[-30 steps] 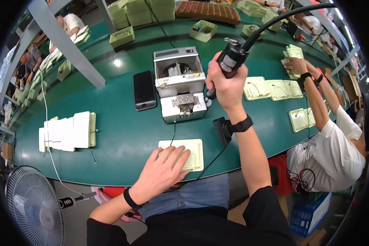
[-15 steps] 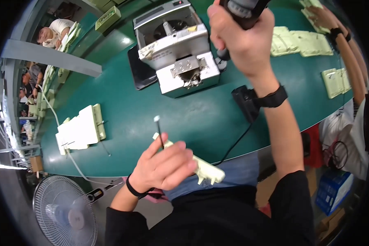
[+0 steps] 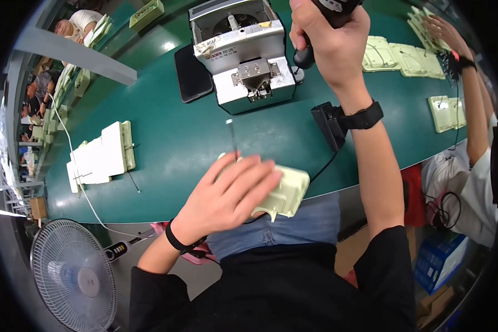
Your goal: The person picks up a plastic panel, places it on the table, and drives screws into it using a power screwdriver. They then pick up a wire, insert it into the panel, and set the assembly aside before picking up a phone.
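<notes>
My left hand (image 3: 227, 191) grips a pale green plastic housing panel (image 3: 289, 191) above the near table edge, its fingers bent over the panel's left side. From beside the index finger a thin dark cable (image 3: 233, 135) sticks up, tipped with a small white connector. The panel's ribbed side and small tabs show; the rest lies behind my hand. Higher up, right of the machine, my right hand (image 3: 335, 47) is closed around a black electric screwdriver (image 3: 333, 12), partly cut off by the frame's top. A grey and white screw feeder (image 3: 254, 72) stands at the far middle.
A black phone (image 3: 193, 80) lies left of the feeder. Pale green panels are stacked at the left (image 3: 102, 157) and lie at the right (image 3: 420, 61), near a co-worker's hand (image 3: 445, 36). A black cabled device (image 3: 329, 127) sits by my right wrist. A fan (image 3: 74, 276) stands lower left.
The panel in my left hand has swung from nearly edge-on to show its broad ribbed side. My left hand has risen slightly. The right hand still holds the screwdriver, and the view has shifted a little.
</notes>
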Demonstrator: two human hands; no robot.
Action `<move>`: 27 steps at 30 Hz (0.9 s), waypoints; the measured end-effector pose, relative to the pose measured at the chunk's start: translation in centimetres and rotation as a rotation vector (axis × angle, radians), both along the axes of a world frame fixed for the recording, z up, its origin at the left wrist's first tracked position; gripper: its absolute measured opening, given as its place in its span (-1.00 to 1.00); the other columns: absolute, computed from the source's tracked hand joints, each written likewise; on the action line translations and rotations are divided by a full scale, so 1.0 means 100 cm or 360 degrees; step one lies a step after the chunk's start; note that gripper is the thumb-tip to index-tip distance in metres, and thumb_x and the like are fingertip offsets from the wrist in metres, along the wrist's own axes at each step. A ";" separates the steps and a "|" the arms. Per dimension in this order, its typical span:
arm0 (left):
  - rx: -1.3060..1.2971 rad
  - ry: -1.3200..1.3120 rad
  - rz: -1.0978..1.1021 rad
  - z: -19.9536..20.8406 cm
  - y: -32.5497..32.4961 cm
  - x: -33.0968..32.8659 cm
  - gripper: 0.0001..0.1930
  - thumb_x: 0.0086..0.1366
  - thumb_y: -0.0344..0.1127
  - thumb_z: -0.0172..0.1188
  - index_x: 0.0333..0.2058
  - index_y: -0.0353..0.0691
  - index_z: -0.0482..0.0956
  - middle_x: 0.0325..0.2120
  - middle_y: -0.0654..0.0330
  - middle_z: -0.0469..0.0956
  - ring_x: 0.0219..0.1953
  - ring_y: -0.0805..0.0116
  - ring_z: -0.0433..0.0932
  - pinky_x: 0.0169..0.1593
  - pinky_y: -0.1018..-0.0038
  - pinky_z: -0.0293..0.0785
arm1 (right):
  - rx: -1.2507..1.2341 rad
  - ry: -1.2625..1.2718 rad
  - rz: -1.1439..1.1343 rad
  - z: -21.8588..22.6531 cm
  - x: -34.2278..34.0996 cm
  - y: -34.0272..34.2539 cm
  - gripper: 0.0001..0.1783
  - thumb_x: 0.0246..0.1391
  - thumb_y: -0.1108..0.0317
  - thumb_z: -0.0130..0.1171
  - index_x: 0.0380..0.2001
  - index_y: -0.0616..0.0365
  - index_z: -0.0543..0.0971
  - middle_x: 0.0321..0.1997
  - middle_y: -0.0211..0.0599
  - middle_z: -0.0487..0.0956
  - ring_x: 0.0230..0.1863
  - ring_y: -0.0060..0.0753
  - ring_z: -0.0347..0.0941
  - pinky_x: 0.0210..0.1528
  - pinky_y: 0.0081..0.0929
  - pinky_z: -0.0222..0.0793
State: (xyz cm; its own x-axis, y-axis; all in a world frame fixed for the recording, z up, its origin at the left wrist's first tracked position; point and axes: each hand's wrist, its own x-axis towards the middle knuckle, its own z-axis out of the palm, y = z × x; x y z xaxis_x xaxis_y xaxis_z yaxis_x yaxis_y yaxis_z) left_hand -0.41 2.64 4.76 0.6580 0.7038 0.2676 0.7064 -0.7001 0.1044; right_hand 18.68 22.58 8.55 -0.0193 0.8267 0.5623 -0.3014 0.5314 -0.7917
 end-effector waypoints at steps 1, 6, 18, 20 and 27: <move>0.0021 -0.0031 0.0019 -0.003 0.002 0.003 -0.37 0.17 -0.07 0.41 0.18 -0.13 0.47 0.16 0.19 0.48 0.17 0.21 0.48 0.36 0.08 0.34 | 0.0021 -0.0031 0.0019 0.002 -0.002 -0.001 -0.76 0.20 0.44 0.25 -0.56 0.18 0.51 -0.72 -0.52 0.45 -0.73 -0.66 0.35 -0.66 -0.60 0.19; -0.0269 -0.0080 0.0059 -0.013 -0.002 0.011 -0.27 0.13 0.07 0.39 0.18 -0.28 0.50 0.24 0.02 0.45 0.22 0.03 0.46 0.30 0.01 0.40 | 0.0384 0.0277 -0.0110 0.016 0.033 -0.011 -0.88 0.23 0.39 0.15 -0.25 0.19 0.47 -0.55 -0.37 0.42 -0.60 -0.51 0.34 -0.53 -0.50 0.29; 0.0372 0.0556 0.0240 -0.039 -0.033 0.026 -0.46 0.29 -0.14 0.10 0.15 -0.39 0.53 0.05 -0.19 0.60 0.19 -0.09 0.54 0.23 0.03 0.48 | 0.0299 -0.0106 0.0080 0.045 -0.060 -0.061 -0.79 0.30 0.31 0.00 -0.08 0.16 0.42 -0.57 -0.32 0.32 -0.68 -0.47 0.17 -0.57 -0.40 0.21; 0.0498 0.0510 0.0199 -0.041 -0.030 0.024 -0.49 0.30 -0.19 0.03 0.13 -0.38 0.56 0.01 -0.18 0.63 0.09 -0.04 0.62 0.18 0.05 0.54 | 0.0256 -0.0123 0.0081 0.044 -0.065 -0.056 -0.79 0.30 0.31 0.01 -0.08 0.17 0.42 -0.58 -0.33 0.32 -0.70 -0.47 0.17 -0.60 -0.39 0.20; 0.0636 0.0516 0.0152 -0.055 -0.019 0.016 -0.49 0.27 -0.15 0.05 0.09 -0.36 0.60 -0.01 -0.18 0.65 -0.03 0.05 0.61 0.03 0.11 0.66 | 0.0107 -0.0017 0.0284 0.040 -0.056 -0.068 -0.76 0.26 0.34 0.13 -0.09 0.17 0.37 -0.59 -0.30 0.36 -0.71 -0.43 0.24 -0.62 -0.35 0.27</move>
